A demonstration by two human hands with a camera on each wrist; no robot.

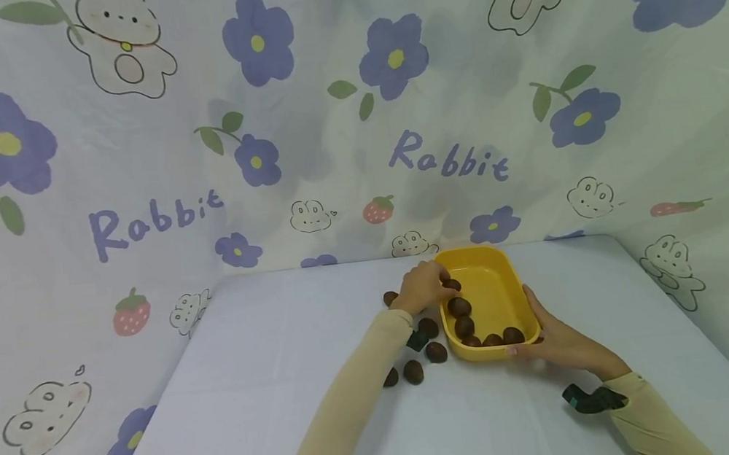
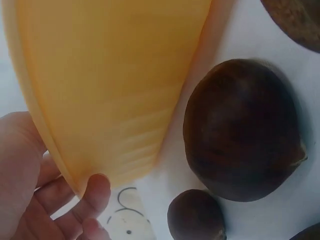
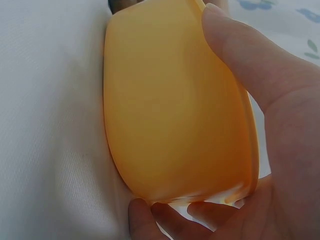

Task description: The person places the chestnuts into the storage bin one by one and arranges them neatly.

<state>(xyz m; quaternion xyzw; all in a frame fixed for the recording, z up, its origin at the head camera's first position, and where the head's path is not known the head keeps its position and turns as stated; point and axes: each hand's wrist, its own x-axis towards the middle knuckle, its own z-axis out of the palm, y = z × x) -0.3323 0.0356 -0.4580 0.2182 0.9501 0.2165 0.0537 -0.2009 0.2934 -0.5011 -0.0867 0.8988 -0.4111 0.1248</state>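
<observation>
A yellow plastic box (image 1: 491, 296) holds several brown chestnuts (image 1: 464, 326) along its left and near sides. My left hand (image 1: 421, 286) reaches over its left rim, with finger and thumb around a chestnut (image 1: 452, 286) just inside. In the left wrist view, curled fingers (image 2: 95, 192) show at the rim, while the box wall hides that chestnut. My right hand (image 1: 563, 340) grips the near right corner of the box. The right wrist view has its thumb (image 3: 235, 47) along the near side and its other fingers around the end wall (image 3: 165, 110).
Several loose chestnuts (image 1: 413, 371) lie on the white-covered table (image 1: 284, 352), left of the box and around the left wrist. One large chestnut (image 2: 242, 130) sits close beside the box wall. A patterned curtain (image 1: 331, 150) hangs behind the table and at both sides.
</observation>
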